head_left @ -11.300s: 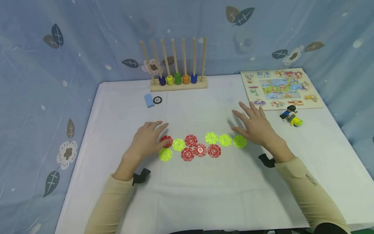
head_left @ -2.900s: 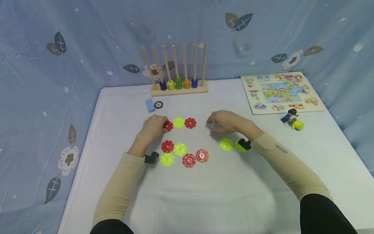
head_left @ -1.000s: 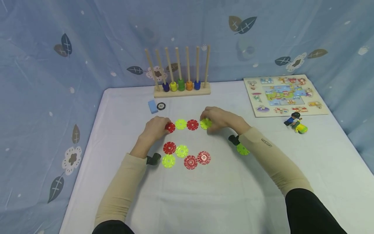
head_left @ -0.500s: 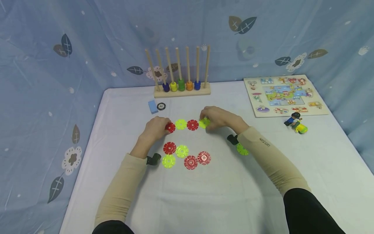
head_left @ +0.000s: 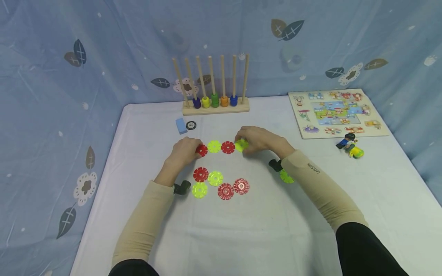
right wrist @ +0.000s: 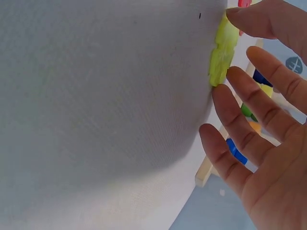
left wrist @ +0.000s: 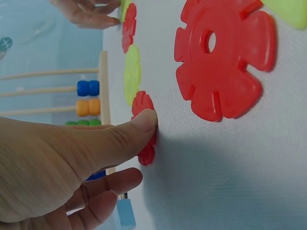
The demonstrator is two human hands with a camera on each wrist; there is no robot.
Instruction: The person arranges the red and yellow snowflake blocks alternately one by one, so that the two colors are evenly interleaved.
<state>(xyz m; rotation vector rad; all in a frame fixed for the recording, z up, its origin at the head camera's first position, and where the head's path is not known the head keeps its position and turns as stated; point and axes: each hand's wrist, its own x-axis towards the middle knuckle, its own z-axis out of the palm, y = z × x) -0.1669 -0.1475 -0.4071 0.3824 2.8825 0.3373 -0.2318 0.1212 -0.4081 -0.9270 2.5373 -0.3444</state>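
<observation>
A row of slotted plastic flower discs lies across the table's middle. My left hand [head_left: 184, 151] pinches the red flower disc [left wrist: 144, 102] at the row's left end, thumb on its face. Beside it lie a yellow-green disc [head_left: 214, 146] and another red disc [head_left: 228, 147]. My right hand [head_left: 258, 140] holds the yellow-green flower disc [right wrist: 222, 52] at the right end, thumb at one edge and fingertips at the opposite edge. Nearer me lie three red discs [head_left: 241, 186] and two yellow-green discs [head_left: 215, 178]. One further yellow-green disc [head_left: 286, 176] is partly hidden under my right forearm.
A wooden peg rack [head_left: 215, 110] with coloured beads stands at the back. In front of it lie a blue block [head_left: 181, 125] and a round black-and-white piece [head_left: 191, 125]. At back right are a picture puzzle board [head_left: 338, 113] and small toy figures [head_left: 350, 145].
Red and yellow-green discs have moved from the near group into a farther row. My right hand brought a yellow-green disc to its right end, then slid it slightly left against the red one.
</observation>
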